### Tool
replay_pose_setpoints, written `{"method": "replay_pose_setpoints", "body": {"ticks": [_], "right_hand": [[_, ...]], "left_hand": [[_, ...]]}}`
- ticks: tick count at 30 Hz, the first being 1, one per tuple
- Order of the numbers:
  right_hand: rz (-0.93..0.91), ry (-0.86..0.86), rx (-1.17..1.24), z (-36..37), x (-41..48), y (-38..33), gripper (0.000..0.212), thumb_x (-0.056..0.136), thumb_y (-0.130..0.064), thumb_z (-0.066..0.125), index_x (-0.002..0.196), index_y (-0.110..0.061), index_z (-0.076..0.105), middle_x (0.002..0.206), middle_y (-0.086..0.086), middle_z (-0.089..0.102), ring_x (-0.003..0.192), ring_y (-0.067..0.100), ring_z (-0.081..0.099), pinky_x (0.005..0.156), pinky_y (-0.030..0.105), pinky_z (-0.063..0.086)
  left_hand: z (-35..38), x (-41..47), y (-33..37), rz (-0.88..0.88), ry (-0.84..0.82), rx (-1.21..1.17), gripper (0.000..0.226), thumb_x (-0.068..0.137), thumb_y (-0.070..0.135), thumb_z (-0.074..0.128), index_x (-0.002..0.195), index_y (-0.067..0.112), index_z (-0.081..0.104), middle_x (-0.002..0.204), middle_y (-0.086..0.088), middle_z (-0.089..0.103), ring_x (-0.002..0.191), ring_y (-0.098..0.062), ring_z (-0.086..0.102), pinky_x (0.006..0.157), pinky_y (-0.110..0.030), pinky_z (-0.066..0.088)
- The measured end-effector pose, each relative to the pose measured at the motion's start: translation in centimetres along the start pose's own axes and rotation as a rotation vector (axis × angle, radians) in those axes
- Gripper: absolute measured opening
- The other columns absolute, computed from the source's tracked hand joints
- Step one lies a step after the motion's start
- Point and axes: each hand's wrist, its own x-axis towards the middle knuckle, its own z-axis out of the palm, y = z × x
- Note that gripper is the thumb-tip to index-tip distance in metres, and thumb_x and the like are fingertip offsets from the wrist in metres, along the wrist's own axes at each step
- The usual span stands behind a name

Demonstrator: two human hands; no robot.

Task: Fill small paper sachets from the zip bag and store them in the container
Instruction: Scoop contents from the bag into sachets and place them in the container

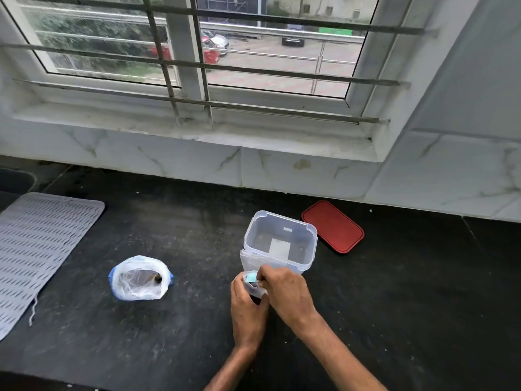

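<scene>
Left hand (248, 310) and right hand (289, 294) both grip a sachet (254, 289); container (309, 244) beyond them apparently holds one: task early.

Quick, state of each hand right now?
Left hand: closed, fingers curled round a small white sachet.
Right hand: closed, fingers pinching the top of the same sachet.

Open zip bag (140, 278) left of lidless clear container (308, 249), paper sachet (258, 290) just in front

Grey perf. mat (42, 249) far L on black counter (394, 320), barred window (197, 52) behind
</scene>
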Motion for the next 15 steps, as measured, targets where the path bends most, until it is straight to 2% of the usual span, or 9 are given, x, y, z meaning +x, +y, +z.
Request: {"method": "replay_pose_setpoints", "body": {"ticks": [4, 6, 11, 15], "right_hand": [[0.052, 0.09, 0.049, -0.17, -0.27, 0.18, 0.017, 0.081, -0.02, 0.072, 0.096, -0.025, 0.064, 0.089, -0.004, 0.073, 0.082, 0.015, 0.068, 0.065, 0.03, 0.054], [0.086, 0.087, 0.099, -0.34, -0.14, 0.31, 0.016, 0.082, -0.022, 0.07, 0.096, -0.028, 0.064, 0.092, -0.007, 0.073, 0.086, 0.014, 0.067, 0.069, 0.029, 0.053], [0.187, 0.1, 0.262, -0.56, 0.26, 0.72, 0.008, 0.082, -0.027, 0.07, 0.089, -0.03, 0.066, 0.085, -0.015, 0.073, 0.082, 0.004, 0.068, 0.07, 0.024, 0.054], [0.263, 0.089, 0.439, -0.17, 0.32, 0.92, 0.01, 0.079, -0.023, 0.076, 0.083, -0.029, 0.069, 0.079, -0.019, 0.072, 0.079, -0.003, 0.068, 0.073, 0.026, 0.057]], "left_hand": [[-0.05, 0.19, 0.02, 0.008, 0.025, 0.008, 0.051, 0.076, 0.022, 0.078, 0.118, 0.026, 0.049, 0.114, 0.009, 0.056, 0.1, -0.006, 0.057, 0.077, -0.014, 0.044], [-0.07, 0.19, 0.15, 0.009, 0.027, 0.015, 0.051, 0.076, 0.021, 0.077, 0.118, 0.025, 0.048, 0.114, 0.008, 0.055, 0.101, -0.009, 0.056, 0.078, -0.014, 0.042], [-0.17, 0.36, 0.33, 0.008, 0.014, 0.064, 0.052, 0.078, 0.024, 0.076, 0.121, 0.018, 0.047, 0.113, 0.006, 0.052, 0.098, -0.008, 0.05, 0.073, -0.001, 0.037], [-0.27, 0.37, 0.3, 0.017, 0.009, 0.089, 0.054, 0.078, 0.026, 0.075, 0.123, 0.018, 0.047, 0.115, 0.007, 0.051, 0.1, -0.007, 0.049, 0.076, -0.009, 0.036]]}}
